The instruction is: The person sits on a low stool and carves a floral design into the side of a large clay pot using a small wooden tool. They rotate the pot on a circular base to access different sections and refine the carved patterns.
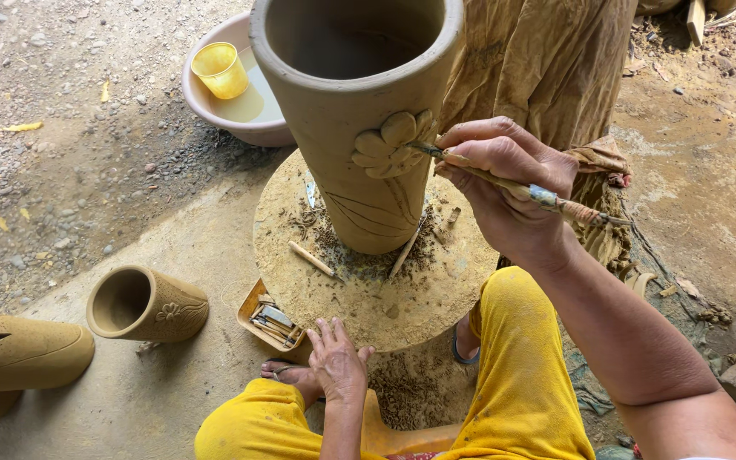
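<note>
A tall unfired clay vase (347,119) stands upright on a round turntable (432,290) strewn with clay shavings. A raised flower relief (393,143) sits on the vase's side. My right hand (508,183) grips a thin carving tool (547,198) whose tip touches the flower. My left hand (336,362) rests with fingers spread on the turntable's near edge, holding nothing. Two small sticks (311,258) lie on the turntable by the vase's base.
A pink basin (215,106) of water with a yellow cup (221,70) sits behind the vase. Two clay vases (146,304) lie on their sides at left. A small tray of tools (270,322) sits beside the turntable. Brown cloth (547,60) hangs behind.
</note>
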`<state>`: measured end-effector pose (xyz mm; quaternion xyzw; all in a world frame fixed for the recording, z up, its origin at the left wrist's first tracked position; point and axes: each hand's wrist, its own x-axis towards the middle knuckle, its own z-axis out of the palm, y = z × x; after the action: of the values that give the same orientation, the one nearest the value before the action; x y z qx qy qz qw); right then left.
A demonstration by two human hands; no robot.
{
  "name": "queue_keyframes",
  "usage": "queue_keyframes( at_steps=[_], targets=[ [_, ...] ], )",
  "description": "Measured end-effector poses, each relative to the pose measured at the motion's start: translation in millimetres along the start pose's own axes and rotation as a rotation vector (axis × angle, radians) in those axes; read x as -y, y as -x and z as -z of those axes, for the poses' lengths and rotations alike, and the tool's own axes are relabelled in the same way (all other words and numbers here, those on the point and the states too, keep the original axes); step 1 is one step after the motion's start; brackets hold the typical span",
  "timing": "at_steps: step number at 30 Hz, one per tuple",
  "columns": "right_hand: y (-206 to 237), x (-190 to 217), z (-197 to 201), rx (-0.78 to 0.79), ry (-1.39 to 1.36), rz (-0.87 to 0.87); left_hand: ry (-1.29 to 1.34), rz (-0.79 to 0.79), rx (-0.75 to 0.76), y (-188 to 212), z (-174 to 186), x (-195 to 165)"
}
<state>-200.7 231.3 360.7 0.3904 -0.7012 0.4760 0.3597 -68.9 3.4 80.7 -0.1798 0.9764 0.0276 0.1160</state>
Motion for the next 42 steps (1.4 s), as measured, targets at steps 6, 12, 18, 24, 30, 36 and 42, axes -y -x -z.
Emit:
queue_keyframes(
  at_steps=[6,12,18,24,30,36,42],
  targets=[
    [-9,3,2,0.054,0.031,0.026,0.007,-0.003,-0.004,1,0,0],
    [-18,1,3,-0.013,0.087,0.157,-0.002,-0.015,0.003,2,-3,-2],
    [16,8,-2,0.111,-0.178,0.091,0.266,-0.047,-0.069,7,16,-1],
    [59,26,-20,0.600,-0.231,-0.001,1.222,-0.392,-0.340,41,71,-20],
    [55,30,-2,0.538,-0.326,-0.071,0.697,-0.533,-0.654,42,82,-24],
    [10,14,8,0.049,-0.161,0.071,0.185,-0.212,0.059,20,41,-10],
    [-17,31,10,0.218,0.142,0.094,0.157,-0.193,0.227,31,29,-12]
  ],
)
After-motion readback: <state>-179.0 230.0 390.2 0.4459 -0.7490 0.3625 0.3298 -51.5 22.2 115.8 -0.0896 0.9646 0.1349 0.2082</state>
